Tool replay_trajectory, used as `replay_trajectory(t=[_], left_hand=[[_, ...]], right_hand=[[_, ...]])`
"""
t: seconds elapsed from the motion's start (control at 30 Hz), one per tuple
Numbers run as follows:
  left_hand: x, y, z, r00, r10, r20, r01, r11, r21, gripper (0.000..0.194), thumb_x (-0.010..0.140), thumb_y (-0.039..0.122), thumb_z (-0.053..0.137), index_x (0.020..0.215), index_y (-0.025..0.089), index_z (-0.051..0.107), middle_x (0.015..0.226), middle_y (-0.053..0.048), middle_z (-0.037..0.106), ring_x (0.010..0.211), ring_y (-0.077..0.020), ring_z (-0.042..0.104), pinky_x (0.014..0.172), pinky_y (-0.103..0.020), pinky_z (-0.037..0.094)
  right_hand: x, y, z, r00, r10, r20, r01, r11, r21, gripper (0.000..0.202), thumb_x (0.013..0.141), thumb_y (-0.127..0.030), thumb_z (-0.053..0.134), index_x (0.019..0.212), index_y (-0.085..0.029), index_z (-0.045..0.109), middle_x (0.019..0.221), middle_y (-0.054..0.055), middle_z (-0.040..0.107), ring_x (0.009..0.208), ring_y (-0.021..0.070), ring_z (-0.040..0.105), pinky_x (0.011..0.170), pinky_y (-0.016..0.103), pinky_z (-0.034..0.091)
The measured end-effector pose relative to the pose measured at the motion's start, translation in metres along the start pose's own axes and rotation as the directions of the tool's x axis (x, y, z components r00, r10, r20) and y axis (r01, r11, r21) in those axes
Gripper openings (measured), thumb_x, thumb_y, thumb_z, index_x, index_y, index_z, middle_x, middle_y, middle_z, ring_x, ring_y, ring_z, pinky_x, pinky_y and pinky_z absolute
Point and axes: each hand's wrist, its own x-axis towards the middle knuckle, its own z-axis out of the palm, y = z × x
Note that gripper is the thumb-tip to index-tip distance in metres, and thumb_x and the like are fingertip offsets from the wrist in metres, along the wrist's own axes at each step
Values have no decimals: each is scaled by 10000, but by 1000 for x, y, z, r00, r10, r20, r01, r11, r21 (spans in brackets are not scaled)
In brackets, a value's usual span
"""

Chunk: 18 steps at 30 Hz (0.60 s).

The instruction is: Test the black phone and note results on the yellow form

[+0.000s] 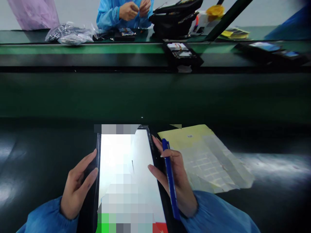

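Blue plastic identifies the marker pen [170, 181] that lies along the back of the right hand [175, 181], its capped tip pointing away from the person; the exact finger clamping it cannot be made out. The right fingers [155, 171] are curled against the right edge of a tablet [126, 168], with the thumb resting on the lit screen near that edge. The left hand [77, 184] grips the opposite long edge: its fingers are extended and slightly spread, pressed flat on the dark frame. The tablet is thus held between both hands, directly in front of the person, long side running away from the body, screen bright white and facing up. Both wrists end in blue sleeves [218, 213].

Just beside the right hand, on the dark work surface [36, 155], lies a yellow sheet [184, 137] partly covered by a translucent label sheet [216, 165] printed with a grid of small rectangles.

Beyond the work surface runs a green conveyor belt [97, 48]. On it sits a black tray [183, 53] carrying small parts. Further back lie clear plastic bags [70, 34] and a stack of black trays [175, 17]. A co-worker in a blue coat [109, 14] is at the far side, both hands [134, 9] raised together over the bench.
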Motion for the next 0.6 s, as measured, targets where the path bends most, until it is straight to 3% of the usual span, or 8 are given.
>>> replay_trajectory(t=[0.2, 0.3, 0.4, 0.6], left_hand=[[-4, -1, 1, 999, -49, 21, 50, 997, -51, 442, 833, 384, 597, 1270, 356, 536, 1340, 41, 550, 1261, -215, 469, 1041, -339, 412], [-12, 5, 5, 990, -139, -39, 135, 987, -88, 546, 802, 469, 604, 1323, 422, 448, 1409, 66, 474, 1312, -229, 397, 1108, -399, 308], [-19, 14, 7, 977, -207, -47, 199, 971, -134, 704, 745, 580, 599, 1382, 439, 334, 1431, 53, 444, 1349, -275, 332, 1136, -487, 215], [-16, 16, -6, 967, -253, -26, 246, 958, -150, 893, 602, 734, 604, 1388, 506, 246, 1448, 98, 410, 1336, -365, 326, 1094, -566, 283]], right_hand=[[-7, -3, 3, 999, 41, -2, -41, 997, 63, 229, 927, -326, 599, 994, -286, 384, 1430, 32, 343, 1342, 292, 219, 1076, 616, 180], [-17, -4, 5, 991, 135, -26, -129, 978, 163, 265, 923, -341, 613, 1022, -298, 371, 1451, 31, 298, 1348, 301, 195, 1067, 633, 196], [-22, -7, 9, 991, 132, -21, -127, 979, 158, 276, 919, -354, 624, 1024, -303, 374, 1457, 25, 283, 1339, 313, 218, 1046, 634, 249], [-11, -15, 21, 995, 104, 7, -102, 958, 268, 327, 919, -401, 618, 1010, -290, 325, 1479, 59, 238, 1356, 284, 176, 1069, 627, 188]])
